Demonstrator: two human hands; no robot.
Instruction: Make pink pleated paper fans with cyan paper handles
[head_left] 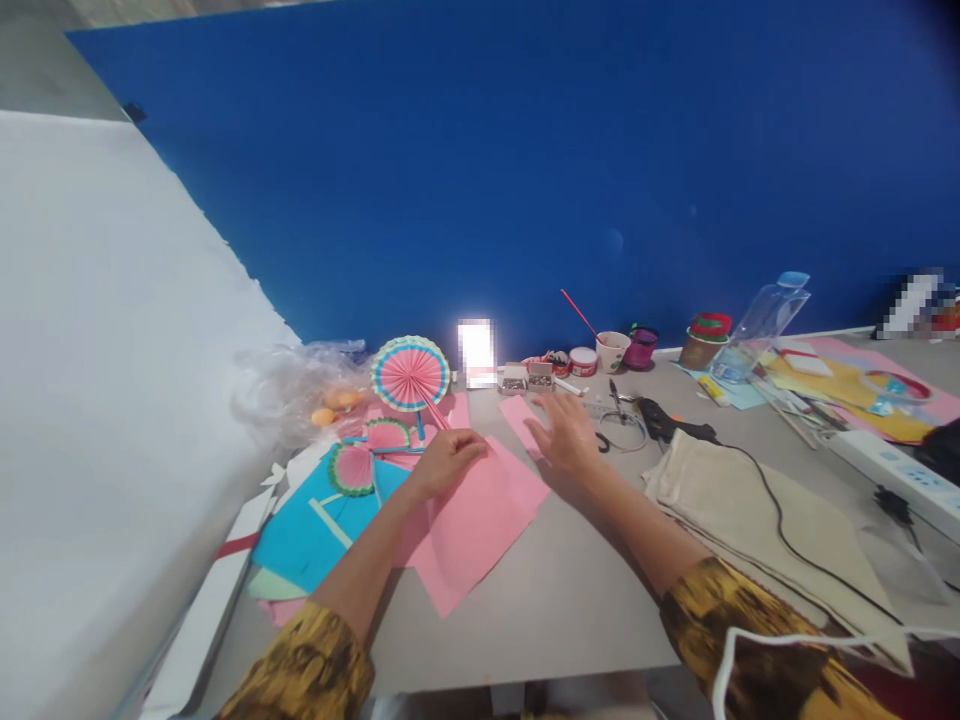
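A round pleated paper fan, pink with blue and pale green rings, stands upright with its pink and blue sticks pointing down. The pink sticks run into my left hand, whose fingers are curled closed around their lower end. Beneath that hand lies a large sheet of pink paper. My right hand is spread, its fingertips over or beside a narrow pink paper strip. Two smaller watermelon-like fans rest to the left on blue paper.
A glue gun and beige cloth lie at right, crossed by a black cable. Along the back stand small boxes, a paper cup and a plastic bottle. A power strip is far right, a plastic bag left.
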